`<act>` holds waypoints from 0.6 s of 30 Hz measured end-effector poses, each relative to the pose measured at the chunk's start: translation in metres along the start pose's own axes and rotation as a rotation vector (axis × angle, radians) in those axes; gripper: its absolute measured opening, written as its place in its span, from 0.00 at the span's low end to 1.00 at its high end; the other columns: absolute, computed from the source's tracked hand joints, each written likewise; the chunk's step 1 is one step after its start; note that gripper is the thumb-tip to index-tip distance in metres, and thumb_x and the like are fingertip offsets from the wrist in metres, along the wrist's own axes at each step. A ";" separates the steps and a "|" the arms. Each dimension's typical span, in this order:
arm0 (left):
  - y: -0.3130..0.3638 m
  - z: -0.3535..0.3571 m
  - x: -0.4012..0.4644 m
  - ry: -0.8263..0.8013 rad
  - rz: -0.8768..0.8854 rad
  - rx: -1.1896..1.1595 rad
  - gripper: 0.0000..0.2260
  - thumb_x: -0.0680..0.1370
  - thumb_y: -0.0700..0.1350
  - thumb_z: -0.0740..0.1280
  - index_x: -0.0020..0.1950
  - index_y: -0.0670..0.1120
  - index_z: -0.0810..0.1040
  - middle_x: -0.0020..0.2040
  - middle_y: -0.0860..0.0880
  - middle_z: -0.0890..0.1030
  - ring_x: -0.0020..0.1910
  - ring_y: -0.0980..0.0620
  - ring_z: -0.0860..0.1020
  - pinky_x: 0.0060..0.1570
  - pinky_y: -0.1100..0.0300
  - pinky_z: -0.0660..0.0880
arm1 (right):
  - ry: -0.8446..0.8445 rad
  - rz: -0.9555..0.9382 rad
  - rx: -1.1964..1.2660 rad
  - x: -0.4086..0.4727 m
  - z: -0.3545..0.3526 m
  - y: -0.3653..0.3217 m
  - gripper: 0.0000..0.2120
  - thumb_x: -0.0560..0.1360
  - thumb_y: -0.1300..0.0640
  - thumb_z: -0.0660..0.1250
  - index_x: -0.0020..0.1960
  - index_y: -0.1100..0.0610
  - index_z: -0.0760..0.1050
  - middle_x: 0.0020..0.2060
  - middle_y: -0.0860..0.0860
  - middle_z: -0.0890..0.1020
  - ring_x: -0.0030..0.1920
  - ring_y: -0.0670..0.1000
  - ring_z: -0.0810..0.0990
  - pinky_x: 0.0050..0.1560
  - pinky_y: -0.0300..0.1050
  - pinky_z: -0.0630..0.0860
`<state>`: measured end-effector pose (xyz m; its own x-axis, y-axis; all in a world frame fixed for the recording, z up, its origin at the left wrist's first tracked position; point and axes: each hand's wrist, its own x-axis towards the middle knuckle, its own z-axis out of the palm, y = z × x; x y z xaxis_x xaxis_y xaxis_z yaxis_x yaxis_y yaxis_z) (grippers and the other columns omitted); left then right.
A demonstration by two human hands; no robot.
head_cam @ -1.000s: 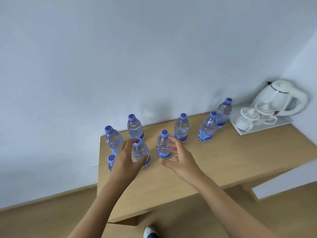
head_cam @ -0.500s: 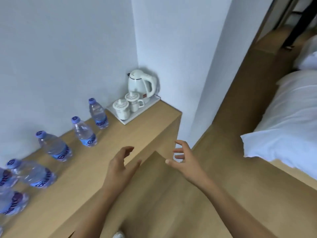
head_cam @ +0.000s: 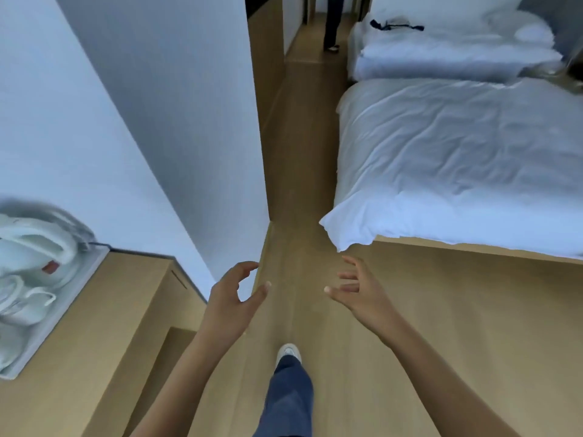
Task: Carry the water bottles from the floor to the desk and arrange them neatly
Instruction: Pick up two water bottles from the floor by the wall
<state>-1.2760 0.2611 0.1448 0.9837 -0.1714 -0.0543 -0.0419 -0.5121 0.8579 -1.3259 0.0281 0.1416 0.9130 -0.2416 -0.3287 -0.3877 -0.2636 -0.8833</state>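
Desk (head_cam: 104, 313) cut off at left; kettle (head_cam: 38, 247) blurred, both hands empty.

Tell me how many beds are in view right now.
2. The near bed fills the right side beside the wooden floor; the far bed lies behind it at the top right. Others may lie out of frame.

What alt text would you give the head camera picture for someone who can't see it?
Two empty hands, the left hand and right hand, reach forward with relaxed fingers over a wooden floor as the person steps ahead. A desk with a white kettle and cups on a tray sits at left; a white bed at right.
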 end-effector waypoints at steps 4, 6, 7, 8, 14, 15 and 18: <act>0.015 0.032 0.101 -0.075 0.044 0.001 0.16 0.76 0.49 0.71 0.64 0.52 0.76 0.60 0.58 0.78 0.63 0.59 0.74 0.61 0.64 0.68 | 0.072 0.040 0.004 0.077 -0.032 -0.012 0.33 0.75 0.54 0.73 0.75 0.47 0.61 0.62 0.49 0.74 0.58 0.47 0.76 0.45 0.34 0.72; 0.027 0.043 0.152 -0.111 0.058 -0.007 0.16 0.77 0.50 0.70 0.64 0.52 0.76 0.61 0.58 0.78 0.62 0.59 0.74 0.60 0.65 0.68 | 0.091 0.057 -0.004 0.122 -0.048 -0.028 0.33 0.75 0.54 0.73 0.75 0.48 0.61 0.62 0.50 0.73 0.58 0.49 0.77 0.45 0.35 0.73; 0.034 0.046 0.176 -0.122 0.062 -0.013 0.16 0.77 0.50 0.70 0.64 0.52 0.75 0.61 0.57 0.77 0.62 0.59 0.74 0.60 0.65 0.68 | 0.104 0.064 -0.002 0.145 -0.054 -0.038 0.33 0.75 0.54 0.73 0.74 0.48 0.61 0.63 0.51 0.73 0.58 0.49 0.77 0.45 0.36 0.73; 0.040 0.048 0.200 -0.128 0.066 -0.018 0.16 0.77 0.51 0.70 0.64 0.53 0.75 0.62 0.57 0.77 0.63 0.59 0.74 0.60 0.66 0.67 | 0.119 0.069 0.005 0.167 -0.060 -0.048 0.32 0.75 0.54 0.73 0.74 0.48 0.62 0.63 0.51 0.73 0.59 0.50 0.77 0.45 0.37 0.73; 0.065 0.054 0.328 -0.146 0.072 -0.020 0.15 0.77 0.50 0.69 0.64 0.54 0.75 0.63 0.56 0.77 0.65 0.58 0.73 0.59 0.67 0.67 | 0.131 0.062 0.036 0.286 -0.079 -0.090 0.29 0.74 0.53 0.73 0.71 0.46 0.65 0.60 0.47 0.76 0.53 0.42 0.77 0.39 0.30 0.71; 0.067 0.055 0.348 -0.148 0.071 -0.016 0.15 0.77 0.50 0.70 0.63 0.54 0.75 0.64 0.56 0.77 0.65 0.58 0.73 0.60 0.66 0.67 | 0.125 0.064 0.032 0.304 -0.082 -0.094 0.29 0.74 0.53 0.73 0.71 0.46 0.65 0.60 0.47 0.76 0.54 0.43 0.77 0.40 0.31 0.72; 0.069 0.065 0.409 -0.142 0.066 0.002 0.14 0.77 0.50 0.70 0.62 0.56 0.74 0.62 0.57 0.77 0.64 0.58 0.73 0.60 0.67 0.67 | 0.104 0.071 0.026 0.365 -0.093 -0.101 0.28 0.75 0.55 0.72 0.71 0.49 0.65 0.60 0.50 0.77 0.57 0.49 0.78 0.45 0.34 0.74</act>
<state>-0.8875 0.1011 0.1491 0.9442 -0.3219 -0.0695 -0.1061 -0.4973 0.8611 -0.9653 -0.1199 0.1420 0.8647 -0.3550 -0.3554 -0.4464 -0.2186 -0.8677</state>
